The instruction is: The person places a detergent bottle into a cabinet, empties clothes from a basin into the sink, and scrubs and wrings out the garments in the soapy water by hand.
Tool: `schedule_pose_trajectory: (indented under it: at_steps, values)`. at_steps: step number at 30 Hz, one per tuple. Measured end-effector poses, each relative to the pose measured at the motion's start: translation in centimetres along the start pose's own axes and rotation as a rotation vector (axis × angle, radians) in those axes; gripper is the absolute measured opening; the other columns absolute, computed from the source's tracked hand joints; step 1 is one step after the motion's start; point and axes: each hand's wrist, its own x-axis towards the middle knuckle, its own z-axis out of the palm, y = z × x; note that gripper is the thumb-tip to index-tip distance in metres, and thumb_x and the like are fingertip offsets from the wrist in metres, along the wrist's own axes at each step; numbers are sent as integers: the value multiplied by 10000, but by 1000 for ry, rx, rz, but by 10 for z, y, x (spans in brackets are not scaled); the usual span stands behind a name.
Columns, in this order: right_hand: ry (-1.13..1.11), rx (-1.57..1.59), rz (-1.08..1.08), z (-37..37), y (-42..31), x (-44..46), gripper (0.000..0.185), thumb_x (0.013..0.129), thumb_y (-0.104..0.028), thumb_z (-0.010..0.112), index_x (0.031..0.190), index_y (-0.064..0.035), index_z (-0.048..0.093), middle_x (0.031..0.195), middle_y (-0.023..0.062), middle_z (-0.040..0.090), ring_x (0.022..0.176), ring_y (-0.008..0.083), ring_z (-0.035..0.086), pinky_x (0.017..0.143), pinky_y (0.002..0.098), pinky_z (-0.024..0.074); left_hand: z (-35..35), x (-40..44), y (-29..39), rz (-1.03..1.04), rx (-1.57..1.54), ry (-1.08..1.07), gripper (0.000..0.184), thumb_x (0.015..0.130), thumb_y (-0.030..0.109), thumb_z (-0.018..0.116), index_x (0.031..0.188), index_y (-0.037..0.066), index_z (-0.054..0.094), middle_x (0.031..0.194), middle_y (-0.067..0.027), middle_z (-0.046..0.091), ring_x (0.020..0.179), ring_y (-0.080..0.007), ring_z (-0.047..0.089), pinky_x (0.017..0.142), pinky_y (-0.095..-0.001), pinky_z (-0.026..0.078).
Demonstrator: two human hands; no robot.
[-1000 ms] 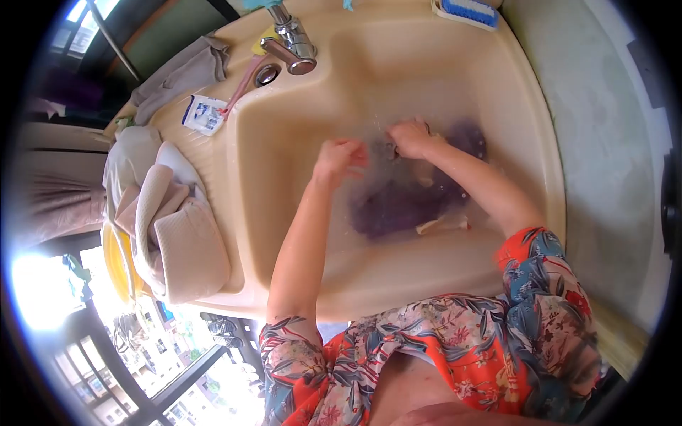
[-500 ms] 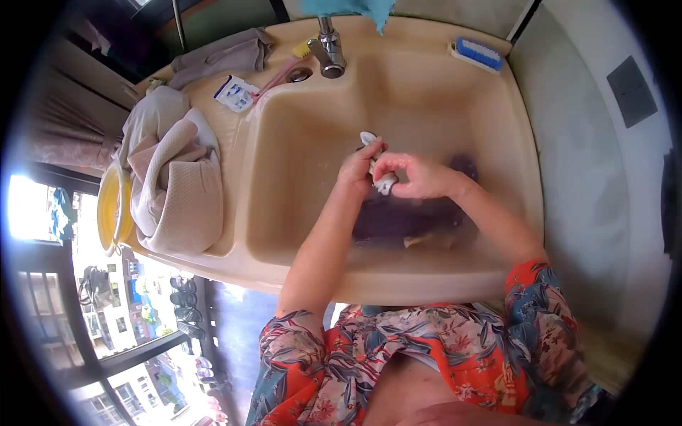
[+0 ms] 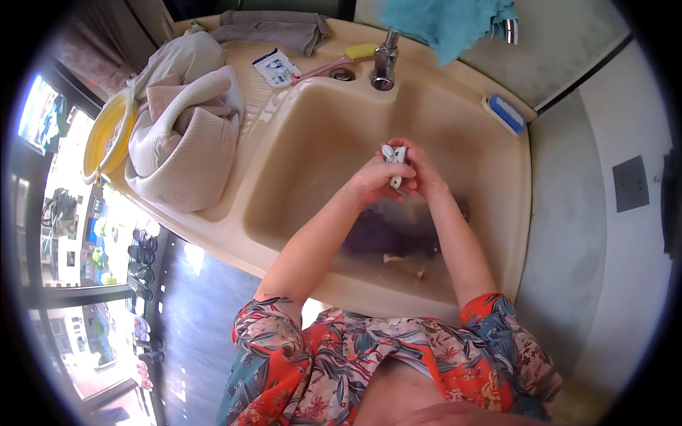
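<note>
Above the sink water, both my hands grip a small white item with dark spots; its exact kind is unclear. My left hand is closed around its near side, with the thumb across it. From the far right, my right hand wraps its fingers about the same item. Part of it is hidden between the fingers. Below my hands, a dark purple cloth lies soaking in cloudy water in the beige sink. Small pale bits show by the cloth's near edge.
A chrome faucet stands at the sink's back edge. A pink-handled brush, a white-blue packet and a grey cloth lie behind. Bundled pale fabric and a yellow basin sit left; a blue brush right.
My hands have come together around the white spotted item, which is turned to show a spotted face. The camera view has rotated and shifted.
</note>
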Motion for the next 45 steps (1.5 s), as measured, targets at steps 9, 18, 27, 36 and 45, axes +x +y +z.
schedule_pose_trajectory:
  at_steps: [9, 18, 27, 36, 45]
  values:
    - [-555, 69, -200, 18, -38, 9, 163, 725, -89, 505, 885, -64, 525, 660, 50, 521, 723, 250, 580, 815, 403, 446, 18, -5, -3, 66, -401, -256, 150, 717, 113, 599, 688, 125, 452, 532, -26, 413, 401, -138, 382, 414, -294, 324]
    - [86, -102, -84, 29, -23, 17, 202, 858, -216, 505, 713, -79, 472, 438, -37, 334, 397, 78, 370, 503, 255, 422, 4, 18, -10, 89, 177, 210, 175, 605, 65, 588, 573, 86, 416, 464, -5, 356, 381, -103, 337, 371, -267, 266]
    - [514, -96, -72, 1, 28, 35, 175, 829, -217, 555, 797, -51, 510, 494, -28, 384, 427, 93, 379, 432, 216, 344, -11, 26, -33, 218, 1130, 757, 257, 588, 235, 634, 707, 11, 593, 752, -209, 600, 800, -350, 583, 688, -412, 469]
    - [-321, 243, -222, 22, -41, -17, 130, 837, -168, 536, 929, -81, 509, 538, -32, 403, 478, 87, 429, 511, 240, 407, 21, 6, -17, -81, -315, -414, 288, 689, 120, 620, 543, 138, 372, 433, 15, 333, 330, -73, 261, 325, -232, 147]
    - [55, -43, -141, 38, -64, -32, 119, 883, -174, 450, 904, -83, 524, 431, -63, 259, 305, 37, 226, 333, 204, 267, 44, 0, -7, 77, 367, 0, 222, 540, 133, 688, 504, 81, 476, 478, -43, 458, 354, -138, 392, 321, -286, 283]
